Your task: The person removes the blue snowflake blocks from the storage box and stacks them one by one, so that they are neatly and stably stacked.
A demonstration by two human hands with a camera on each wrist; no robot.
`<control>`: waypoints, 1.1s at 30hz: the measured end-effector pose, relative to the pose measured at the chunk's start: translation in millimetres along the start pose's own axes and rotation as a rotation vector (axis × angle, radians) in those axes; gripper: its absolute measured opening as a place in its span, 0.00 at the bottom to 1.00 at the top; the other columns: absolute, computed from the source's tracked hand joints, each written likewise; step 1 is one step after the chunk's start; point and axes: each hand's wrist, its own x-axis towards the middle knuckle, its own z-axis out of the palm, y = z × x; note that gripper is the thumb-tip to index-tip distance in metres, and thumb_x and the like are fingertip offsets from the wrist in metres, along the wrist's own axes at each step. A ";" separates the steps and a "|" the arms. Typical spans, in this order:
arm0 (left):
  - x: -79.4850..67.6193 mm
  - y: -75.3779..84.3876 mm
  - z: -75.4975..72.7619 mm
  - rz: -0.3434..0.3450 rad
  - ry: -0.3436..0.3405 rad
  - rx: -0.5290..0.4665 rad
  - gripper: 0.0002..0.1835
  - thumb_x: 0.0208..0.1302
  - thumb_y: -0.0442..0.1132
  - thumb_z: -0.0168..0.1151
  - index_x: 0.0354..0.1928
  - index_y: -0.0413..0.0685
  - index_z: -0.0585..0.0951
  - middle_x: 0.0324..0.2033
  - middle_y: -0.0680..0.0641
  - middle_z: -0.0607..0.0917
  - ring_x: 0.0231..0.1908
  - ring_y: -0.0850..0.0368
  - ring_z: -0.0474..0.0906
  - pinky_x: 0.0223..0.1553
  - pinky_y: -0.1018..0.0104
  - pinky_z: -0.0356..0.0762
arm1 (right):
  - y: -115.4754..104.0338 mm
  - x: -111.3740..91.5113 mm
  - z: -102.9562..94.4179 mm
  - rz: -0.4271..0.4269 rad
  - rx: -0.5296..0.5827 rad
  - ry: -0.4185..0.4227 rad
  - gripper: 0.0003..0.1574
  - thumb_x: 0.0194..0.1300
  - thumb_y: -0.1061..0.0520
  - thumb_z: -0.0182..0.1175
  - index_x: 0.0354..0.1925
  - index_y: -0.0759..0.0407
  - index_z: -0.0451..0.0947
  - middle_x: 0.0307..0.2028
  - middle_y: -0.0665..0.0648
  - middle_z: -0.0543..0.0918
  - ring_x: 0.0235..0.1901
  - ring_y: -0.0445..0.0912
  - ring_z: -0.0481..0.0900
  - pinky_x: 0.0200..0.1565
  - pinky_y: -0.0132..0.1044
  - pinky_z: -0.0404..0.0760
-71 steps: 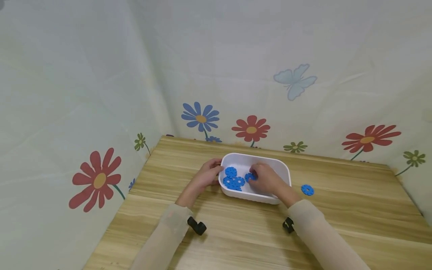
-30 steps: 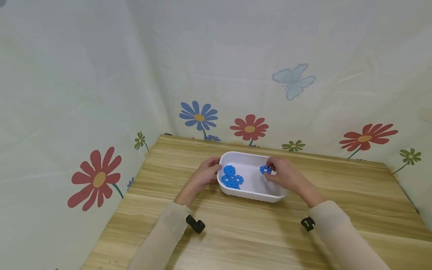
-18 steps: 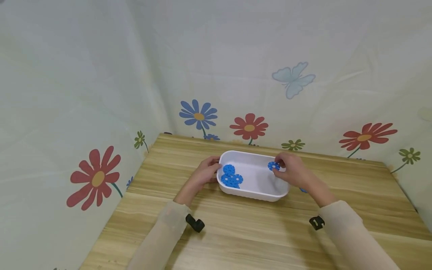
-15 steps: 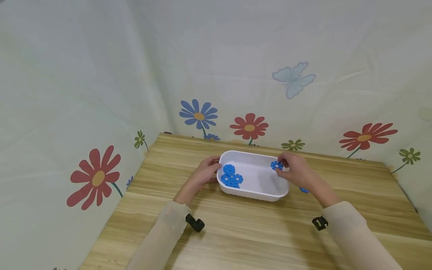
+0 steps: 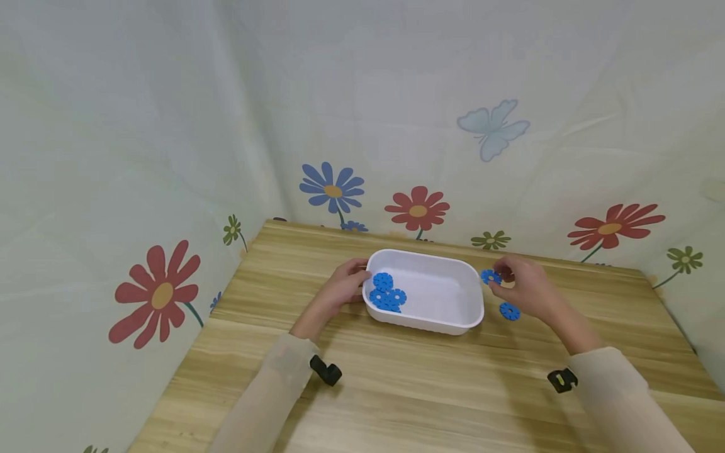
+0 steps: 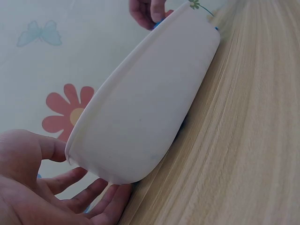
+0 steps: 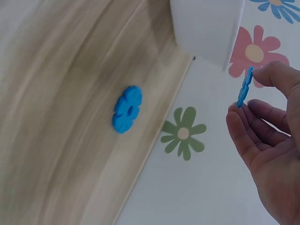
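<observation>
My right hand point(image 5: 527, 286) pinches a blue notched snowflake disc point(image 5: 490, 277) between thumb and fingers, just past the right end of a white plastic box point(image 5: 421, 324). In the right wrist view the held snowflake disc point(image 7: 245, 87) appears edge-on, raised off the table. My left hand point(image 5: 343, 286) holds the box's left end. Its thumb is at the rim and its fingers lie against the end wall, as the left wrist view shows. Several matching blue discs point(image 5: 387, 296) are heaped inside the box at the left. Another blue disc point(image 5: 510, 311) lies on the table below my right hand.
The box stands on a wood-grain table point(image 5: 396, 384). Behind and to the left hangs a pale cloth point(image 5: 396, 94) printed with flowers and a butterfly. Its lower part meets the table's back edge.
My right hand has lifted a snowflake disc from inside the box and carried it rightward over the end wall. The loose disc on the table shows again. My left hand keeps its hold.
</observation>
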 end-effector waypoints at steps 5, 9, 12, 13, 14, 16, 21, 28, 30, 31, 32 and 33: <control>-1.2 1.1 -0.1 -0.006 0.005 -0.001 0.24 0.82 0.42 0.54 0.75 0.48 0.72 0.71 0.40 0.75 0.61 0.45 0.80 0.55 0.53 0.87 | 14.8 -13.2 -0.5 0.047 -0.006 -0.026 0.19 0.64 0.62 0.74 0.48 0.73 0.80 0.40 0.65 0.85 0.39 0.57 0.84 0.43 0.55 0.89; 0.2 0.8 -0.2 -0.017 0.014 -0.014 0.24 0.82 0.42 0.54 0.75 0.48 0.72 0.70 0.40 0.75 0.61 0.46 0.80 0.54 0.54 0.87 | 25.7 -23.9 2.7 0.108 -0.005 -0.068 0.20 0.65 0.60 0.74 0.49 0.72 0.80 0.41 0.66 0.85 0.40 0.58 0.84 0.45 0.57 0.89; 2.0 0.4 0.2 -0.020 0.011 -0.019 0.24 0.82 0.42 0.55 0.75 0.49 0.72 0.70 0.41 0.76 0.60 0.46 0.80 0.53 0.55 0.88 | 34.0 -33.3 7.6 0.139 -0.006 -0.091 0.21 0.66 0.59 0.74 0.48 0.73 0.80 0.40 0.65 0.85 0.40 0.58 0.84 0.45 0.57 0.89; 2.4 0.5 0.5 -0.019 0.009 -0.020 0.24 0.82 0.42 0.55 0.75 0.49 0.72 0.70 0.41 0.76 0.61 0.45 0.80 0.53 0.55 0.88 | 36.6 -36.7 9.3 0.143 -0.003 -0.094 0.21 0.66 0.59 0.74 0.48 0.73 0.80 0.40 0.65 0.85 0.40 0.58 0.84 0.45 0.57 0.88; 2.6 0.6 0.7 -0.018 0.006 -0.020 0.24 0.82 0.42 0.55 0.75 0.49 0.72 0.70 0.40 0.76 0.61 0.45 0.80 0.53 0.54 0.88 | 39.3 -39.9 11.2 0.145 0.000 -0.095 0.21 0.65 0.59 0.74 0.48 0.73 0.80 0.40 0.65 0.85 0.40 0.57 0.84 0.44 0.56 0.88; 3.0 0.7 0.8 -0.015 0.004 -0.019 0.24 0.82 0.42 0.54 0.75 0.48 0.72 0.70 0.40 0.75 0.62 0.45 0.80 0.53 0.54 0.87 | 43.8 -45.5 14.9 0.143 0.002 -0.088 0.20 0.65 0.60 0.75 0.47 0.74 0.81 0.39 0.65 0.85 0.39 0.57 0.84 0.44 0.56 0.88; 4.1 0.9 -1.0 -0.016 0.007 -0.015 0.23 0.82 0.41 0.54 0.75 0.49 0.72 0.70 0.40 0.76 0.62 0.45 0.79 0.54 0.53 0.87 | 52.6 -51.9 23.3 0.125 -0.009 -0.052 0.20 0.64 0.60 0.75 0.46 0.74 0.80 0.39 0.66 0.85 0.39 0.57 0.84 0.43 0.56 0.88; 2.7 0.8 -0.7 -0.022 0.004 -0.007 0.24 0.82 0.42 0.54 0.75 0.48 0.72 0.70 0.40 0.76 0.63 0.45 0.79 0.54 0.53 0.87 | 58.7 -53.3 31.1 0.097 -0.047 -0.023 0.20 0.62 0.61 0.76 0.45 0.73 0.81 0.38 0.64 0.85 0.37 0.56 0.84 0.42 0.55 0.87; 1.8 1.6 -0.2 -0.022 0.003 -0.008 0.24 0.82 0.42 0.54 0.75 0.48 0.72 0.70 0.40 0.76 0.63 0.44 0.79 0.54 0.53 0.87 | 59.1 -53.4 32.5 0.093 -0.047 -0.022 0.20 0.62 0.61 0.77 0.45 0.72 0.82 0.38 0.63 0.85 0.37 0.55 0.84 0.42 0.55 0.87; 1.2 2.4 0.0 -0.022 0.002 -0.010 0.24 0.82 0.42 0.54 0.75 0.48 0.72 0.70 0.40 0.76 0.63 0.44 0.79 0.54 0.52 0.87 | 59.5 -53.5 33.1 0.094 -0.049 -0.023 0.19 0.62 0.61 0.77 0.45 0.72 0.82 0.38 0.63 0.85 0.37 0.55 0.84 0.41 0.55 0.87; 0.7 3.0 -0.1 -0.018 0.000 -0.011 0.24 0.82 0.42 0.54 0.75 0.48 0.72 0.70 0.40 0.76 0.63 0.44 0.79 0.55 0.52 0.87 | 60.2 -53.7 33.5 0.096 -0.050 -0.025 0.19 0.62 0.61 0.76 0.45 0.72 0.82 0.38 0.63 0.85 0.37 0.55 0.84 0.41 0.54 0.87; 0.1 3.9 -0.1 -0.019 -0.001 -0.012 0.24 0.82 0.42 0.54 0.75 0.48 0.72 0.70 0.40 0.76 0.63 0.44 0.79 0.55 0.52 0.87 | 60.7 -53.8 33.9 0.100 -0.052 -0.028 0.20 0.62 0.61 0.76 0.45 0.73 0.81 0.38 0.63 0.85 0.37 0.55 0.83 0.41 0.54 0.87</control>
